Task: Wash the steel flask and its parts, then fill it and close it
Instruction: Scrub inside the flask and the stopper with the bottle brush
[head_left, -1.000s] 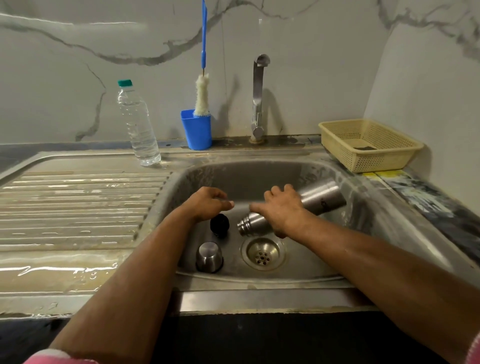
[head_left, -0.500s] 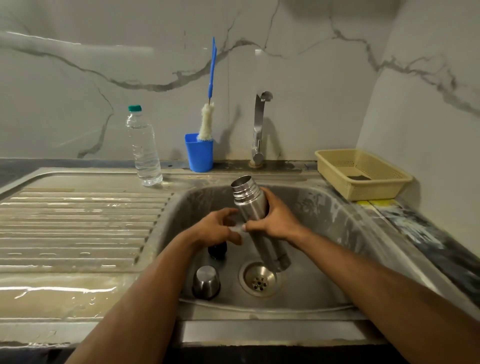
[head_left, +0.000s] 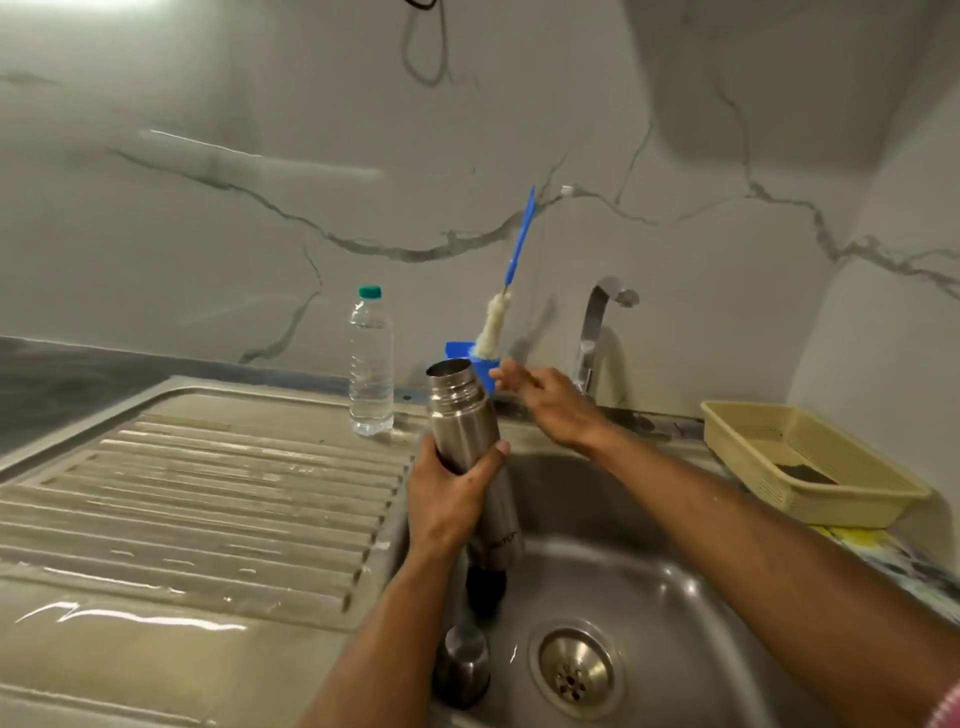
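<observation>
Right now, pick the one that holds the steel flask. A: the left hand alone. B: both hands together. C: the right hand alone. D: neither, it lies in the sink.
A: the left hand is wrapped around the body of the steel flask, holding it upright and open-mouthed over the sink, while the right hand is off it, stretched toward the bottle brush in the blue cup.

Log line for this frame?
left hand: grips flask upright, open | right hand: reaching to brush | cup, stopper: in sink
</observation>
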